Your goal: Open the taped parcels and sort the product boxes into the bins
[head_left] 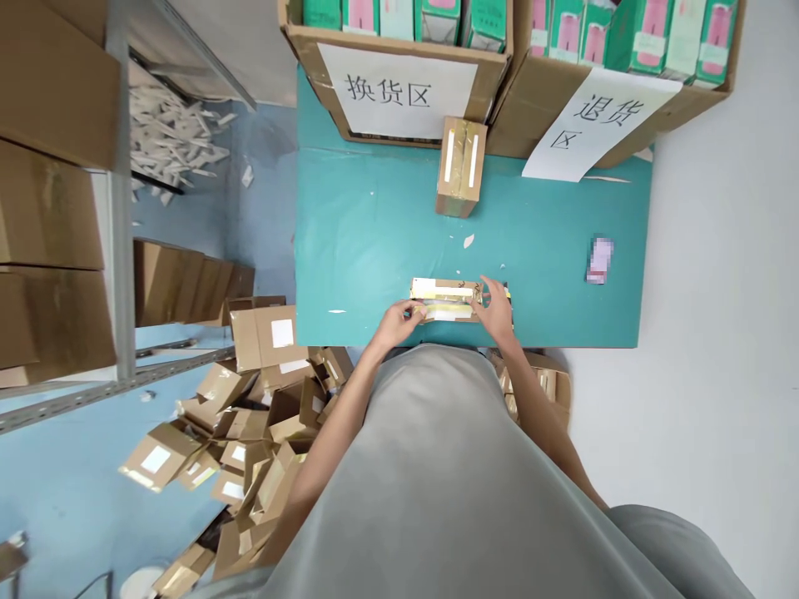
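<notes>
A small cardboard box (446,314) lies on the teal tabletop in front of my body, with white labels and shiny yellowish packing tape along its top. At its left end is my left hand (399,323), thumb and fingertips pinched together on the box's taped edge. Whether they grip only tape or cardboard too is too small to tell. My right hand (495,312) grips the right end, thumb on the top and fingers curved over the far side. Part of that end is hidden beneath the hand.
A taped carton (460,170) stands farther back. Behind it are two big open boxes (399,91) (624,108) of green-and-pink packages, with paper signs. A blurred pinkish item (600,260) lies right. Opened cartons (268,416) heap on the floor left, beside a metal shelf (121,200).
</notes>
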`<action>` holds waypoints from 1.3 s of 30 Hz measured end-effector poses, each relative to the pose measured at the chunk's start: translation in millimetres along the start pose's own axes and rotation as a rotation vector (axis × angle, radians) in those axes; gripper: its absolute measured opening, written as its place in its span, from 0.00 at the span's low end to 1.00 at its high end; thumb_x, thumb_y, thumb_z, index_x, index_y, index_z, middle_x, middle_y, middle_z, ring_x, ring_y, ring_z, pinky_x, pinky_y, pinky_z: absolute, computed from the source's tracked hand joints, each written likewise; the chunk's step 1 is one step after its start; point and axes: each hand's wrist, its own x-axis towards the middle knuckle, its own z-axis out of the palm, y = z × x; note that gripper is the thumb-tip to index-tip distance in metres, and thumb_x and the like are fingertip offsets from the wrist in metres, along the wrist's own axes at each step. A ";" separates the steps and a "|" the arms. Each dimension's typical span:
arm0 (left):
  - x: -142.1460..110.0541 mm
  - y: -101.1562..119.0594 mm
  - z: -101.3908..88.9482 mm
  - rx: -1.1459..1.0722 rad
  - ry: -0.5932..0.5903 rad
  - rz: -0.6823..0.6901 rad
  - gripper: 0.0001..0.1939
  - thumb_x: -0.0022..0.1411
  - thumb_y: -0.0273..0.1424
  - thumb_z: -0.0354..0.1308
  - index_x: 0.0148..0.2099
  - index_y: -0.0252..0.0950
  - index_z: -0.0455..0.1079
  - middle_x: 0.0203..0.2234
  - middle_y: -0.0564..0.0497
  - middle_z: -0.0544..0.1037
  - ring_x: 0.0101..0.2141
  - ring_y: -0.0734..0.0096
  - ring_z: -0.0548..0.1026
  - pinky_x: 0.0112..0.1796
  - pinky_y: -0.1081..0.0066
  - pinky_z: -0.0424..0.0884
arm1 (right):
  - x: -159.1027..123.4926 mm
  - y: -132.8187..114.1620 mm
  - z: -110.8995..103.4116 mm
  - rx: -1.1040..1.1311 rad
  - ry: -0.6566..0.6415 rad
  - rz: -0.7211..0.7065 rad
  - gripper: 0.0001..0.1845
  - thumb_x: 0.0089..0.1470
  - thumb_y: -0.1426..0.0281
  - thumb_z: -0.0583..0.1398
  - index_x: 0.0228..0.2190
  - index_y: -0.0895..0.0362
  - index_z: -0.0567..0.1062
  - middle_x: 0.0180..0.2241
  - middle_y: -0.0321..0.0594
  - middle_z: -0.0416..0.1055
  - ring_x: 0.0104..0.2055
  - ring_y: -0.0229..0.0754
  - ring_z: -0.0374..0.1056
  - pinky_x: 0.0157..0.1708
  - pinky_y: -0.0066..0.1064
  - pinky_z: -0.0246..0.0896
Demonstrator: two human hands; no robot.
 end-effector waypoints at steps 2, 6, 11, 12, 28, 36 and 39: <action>-7.6 5.3 -2.2 0.028 -0.035 0.059 0.18 0.70 0.48 0.65 0.44 0.38 0.84 0.47 0.42 0.86 0.51 0.54 0.81 0.51 0.59 0.79 | 6.9 -2.6 -5.6 -0.069 -0.045 -0.057 0.26 0.70 0.59 0.62 0.63 0.55 0.79 0.66 0.54 0.74 0.50 0.52 0.79 0.56 0.47 0.77; -24.4 11.1 -1.5 0.152 -0.061 0.088 0.14 0.74 0.44 0.63 0.41 0.40 0.84 0.50 0.43 0.85 0.56 0.53 0.80 0.61 0.53 0.74 | 19.0 -13.4 -13.7 -0.281 -0.192 -0.123 0.25 0.64 0.63 0.70 0.60 0.55 0.81 0.65 0.54 0.75 0.59 0.60 0.76 0.62 0.51 0.73; -36.9 10.6 7.2 0.323 -0.084 0.066 0.06 0.69 0.29 0.65 0.47 0.40 0.83 0.57 0.42 0.81 0.62 0.50 0.75 0.66 0.52 0.69 | 21.7 -25.0 -25.1 -0.389 -0.290 -0.191 0.27 0.68 0.67 0.67 0.66 0.54 0.77 0.67 0.53 0.73 0.66 0.60 0.72 0.68 0.49 0.66; -37.7 10.4 8.8 0.349 -0.083 0.068 0.09 0.68 0.28 0.65 0.49 0.40 0.82 0.58 0.42 0.80 0.62 0.50 0.74 0.66 0.52 0.69 | 22.8 -24.4 -28.0 -0.367 -0.298 -0.192 0.27 0.70 0.66 0.65 0.67 0.54 0.77 0.68 0.52 0.74 0.67 0.60 0.72 0.68 0.48 0.66; -16.8 30.1 27.2 0.897 -0.140 0.070 0.19 0.69 0.18 0.55 0.51 0.38 0.83 0.51 0.37 0.82 0.57 0.45 0.74 0.56 0.51 0.68 | 54.8 -53.7 -12.2 -0.411 -0.146 0.071 0.19 0.75 0.69 0.58 0.61 0.59 0.79 0.63 0.57 0.75 0.59 0.55 0.76 0.58 0.41 0.70; 17.0 52.2 37.9 0.914 -0.038 0.065 0.31 0.75 0.39 0.64 0.75 0.37 0.69 0.57 0.32 0.79 0.59 0.40 0.75 0.59 0.51 0.66 | 0.0 -59.2 10.1 -0.527 -0.323 -0.031 0.19 0.74 0.68 0.62 0.62 0.57 0.77 0.60 0.53 0.78 0.65 0.53 0.72 0.57 0.35 0.69; 34.9 55.4 48.5 0.980 -0.120 0.056 0.37 0.70 0.36 0.69 0.76 0.39 0.66 0.61 0.33 0.75 0.61 0.41 0.73 0.59 0.53 0.68 | -8.6 -60.2 20.1 -0.575 -0.329 0.012 0.26 0.71 0.65 0.66 0.66 0.56 0.72 0.62 0.56 0.76 0.66 0.55 0.72 0.57 0.37 0.72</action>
